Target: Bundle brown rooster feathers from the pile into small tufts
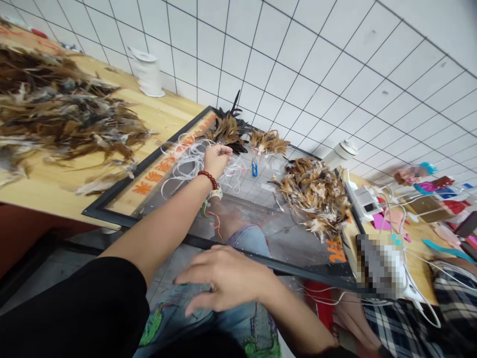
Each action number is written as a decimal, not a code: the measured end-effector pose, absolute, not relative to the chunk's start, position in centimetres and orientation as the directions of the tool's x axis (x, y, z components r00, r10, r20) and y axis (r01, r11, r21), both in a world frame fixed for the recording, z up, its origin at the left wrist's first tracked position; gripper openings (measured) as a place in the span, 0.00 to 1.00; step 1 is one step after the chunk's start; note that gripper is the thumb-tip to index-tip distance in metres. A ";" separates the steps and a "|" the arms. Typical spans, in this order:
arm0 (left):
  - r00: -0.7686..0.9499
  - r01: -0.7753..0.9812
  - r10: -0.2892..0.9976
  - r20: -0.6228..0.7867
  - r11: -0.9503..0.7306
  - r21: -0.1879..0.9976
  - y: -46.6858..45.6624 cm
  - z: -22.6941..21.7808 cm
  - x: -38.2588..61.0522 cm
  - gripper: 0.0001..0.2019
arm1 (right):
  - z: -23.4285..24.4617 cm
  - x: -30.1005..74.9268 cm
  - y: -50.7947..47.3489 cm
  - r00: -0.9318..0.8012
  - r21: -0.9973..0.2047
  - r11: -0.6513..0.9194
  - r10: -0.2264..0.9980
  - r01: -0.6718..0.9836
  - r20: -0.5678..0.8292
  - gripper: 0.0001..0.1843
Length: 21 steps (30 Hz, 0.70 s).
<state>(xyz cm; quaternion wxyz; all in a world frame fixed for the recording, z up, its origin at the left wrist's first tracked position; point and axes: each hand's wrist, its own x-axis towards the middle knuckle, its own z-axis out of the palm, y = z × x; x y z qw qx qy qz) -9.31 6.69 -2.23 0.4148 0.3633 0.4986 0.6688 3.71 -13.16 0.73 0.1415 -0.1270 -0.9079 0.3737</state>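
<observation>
My left hand [217, 158], with a red bead bracelet [209, 179] at the wrist, reaches over a framed glass panel [238, 209]. Its fingers are curled together, and whatever may be between them is hidden. Loose loops of narrow white ribbon [179, 166] lie around and under this hand. Just beyond the fingertips is a bunch of brown and black feathers [226, 130]. Blue thread snips [254, 169] lie to the right, below a smaller brown feather bunch [269, 141]. Above my lap, at the panel's near edge, my right hand [227, 274] is open and holds nothing, its fingers apart.
Many brown feathers [67, 114] cover the table's left side; another feather heap [316, 196] lies on the glass at right. A white spool [148, 74] and a white bottle [340, 153] stand near the tiled wall. A power strip [363, 200] and cables sit right, beside a seated person.
</observation>
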 end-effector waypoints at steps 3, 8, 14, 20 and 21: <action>-0.399 -0.158 0.910 0.109 -0.186 0.970 6.8 -2.3 -9.3 0.11 | 0.7 3.6 -11.5 -0.695 -0.690 0.583 0.701 0.429 0.161 0.12; -0.319 -0.073 0.902 0.292 -0.330 0.941 6.1 -0.8 -8.8 0.10 | -1.2 3.0 -6.7 -0.459 -0.664 0.388 0.885 0.639 0.076 0.06; -0.057 -0.091 0.985 0.161 -0.166 0.982 2.1 2.1 -9.5 0.07 | -2.7 3.7 -4.7 -0.186 -1.000 -0.002 0.982 -0.012 0.000 0.12; 0.343 -0.043 0.933 -0.107 0.129 0.991 -3.7 1.7 -10.1 0.12 | -2.1 4.1 -4.4 0.016 -0.958 0.083 0.996 -0.276 0.082 0.15; 0.379 -0.039 0.917 -0.124 0.150 0.988 -4.2 1.4 -9.9 0.12 | -2.0 4.1 -4.4 0.009 -0.955 0.082 0.996 -0.285 0.083 0.16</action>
